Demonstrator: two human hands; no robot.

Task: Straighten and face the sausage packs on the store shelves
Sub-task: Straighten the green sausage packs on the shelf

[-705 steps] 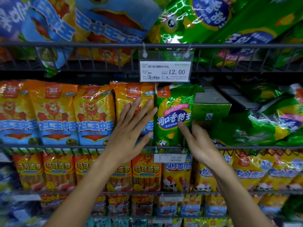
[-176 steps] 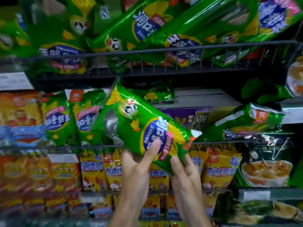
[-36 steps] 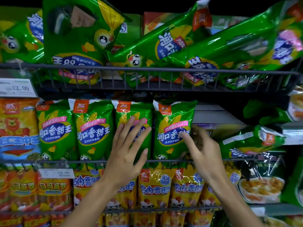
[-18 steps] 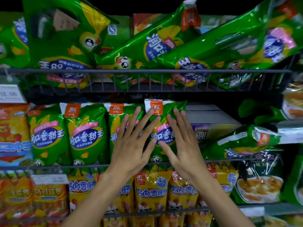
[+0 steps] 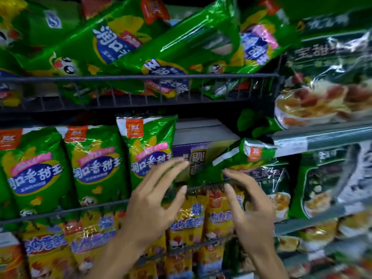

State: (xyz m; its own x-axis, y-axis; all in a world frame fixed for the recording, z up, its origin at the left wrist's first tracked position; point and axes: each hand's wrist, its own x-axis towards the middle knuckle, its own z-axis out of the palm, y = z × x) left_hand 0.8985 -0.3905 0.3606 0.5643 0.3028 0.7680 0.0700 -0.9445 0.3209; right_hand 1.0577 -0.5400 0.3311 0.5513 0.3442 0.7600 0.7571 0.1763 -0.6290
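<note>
Right hand's grip point(image 5: 248, 200) beneath tilted green pack point(image 5: 237, 160).

Shop aisle: wire-fronted shelves point(image 5: 141, 77) in tiers, crammed with rows of identical green sausage packs point(image 5: 96, 164) and yellow packs point(image 5: 187, 220).

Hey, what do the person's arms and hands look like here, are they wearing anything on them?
Both hands, the left hand and the right hand, are bare: no gloves, rings or watch show. The forearms are bare too, with no sleeves in view.
</note>
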